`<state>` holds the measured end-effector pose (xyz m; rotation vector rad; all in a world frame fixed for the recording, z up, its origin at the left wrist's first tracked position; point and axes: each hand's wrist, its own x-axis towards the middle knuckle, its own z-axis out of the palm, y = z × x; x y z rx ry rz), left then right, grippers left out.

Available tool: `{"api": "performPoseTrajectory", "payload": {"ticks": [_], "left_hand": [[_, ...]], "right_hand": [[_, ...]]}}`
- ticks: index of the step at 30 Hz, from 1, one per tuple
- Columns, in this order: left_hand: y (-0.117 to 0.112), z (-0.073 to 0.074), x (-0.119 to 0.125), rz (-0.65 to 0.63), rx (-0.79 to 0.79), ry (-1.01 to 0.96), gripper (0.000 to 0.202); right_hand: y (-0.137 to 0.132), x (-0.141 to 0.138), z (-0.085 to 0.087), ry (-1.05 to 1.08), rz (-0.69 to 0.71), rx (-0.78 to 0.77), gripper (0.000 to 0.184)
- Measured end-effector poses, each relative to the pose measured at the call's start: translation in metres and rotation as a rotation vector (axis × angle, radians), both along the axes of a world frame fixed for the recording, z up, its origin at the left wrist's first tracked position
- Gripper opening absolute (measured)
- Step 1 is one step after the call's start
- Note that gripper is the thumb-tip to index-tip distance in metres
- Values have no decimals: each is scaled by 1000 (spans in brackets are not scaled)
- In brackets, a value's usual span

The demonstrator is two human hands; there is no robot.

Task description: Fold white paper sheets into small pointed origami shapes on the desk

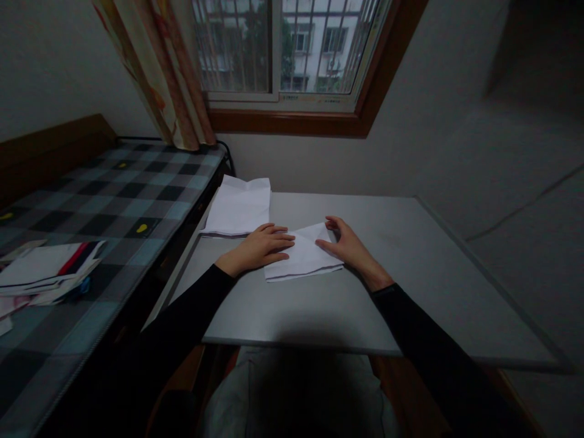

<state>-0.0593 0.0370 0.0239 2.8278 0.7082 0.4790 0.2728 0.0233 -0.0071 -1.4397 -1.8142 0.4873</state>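
A folded white sheet of paper (305, 258) lies on the grey-white table (392, 243) in front of me, its near edge showing layers. My left hand (264, 246) rests flat on the paper's left part, fingers stretched to the right. At the upper right corner of the same paper is my right hand (344, 243), its thumb over the sheet and its curled fingers at the edge. How firmly it grips there is hard to see. Behind my left hand, a stack of white paper (239, 207) sits at the table's back left, its far edge slightly raised.
To the left, a bed with a checked cover (159, 182) stands alongside the table, with a pile of papers (50, 271) on it. A patterned curtain (168, 79) hangs by the barred window (314, 48). A wall (502, 158) borders the table's right side.
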Motion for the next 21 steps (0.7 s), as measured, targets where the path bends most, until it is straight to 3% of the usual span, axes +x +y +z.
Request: {"api": "performPoseTrajectory", "payload": {"ticks": [5, 12, 16, 21], "left_hand": [[-1, 6, -1, 10, 44, -45, 32], [-5, 4, -2, 102, 96, -79, 25], [-5, 2, -2, 88, 91, -77, 30], [-2, 1, -2, 95, 80, -79, 31]], "right_hand": [[-12, -8, 15, 8, 33, -25, 23], [-22, -11, 24, -136, 39, 40, 12], [-25, -15, 26, -235, 179, 144, 28], [-32, -24, 20, -357, 390, 97, 60]]}}
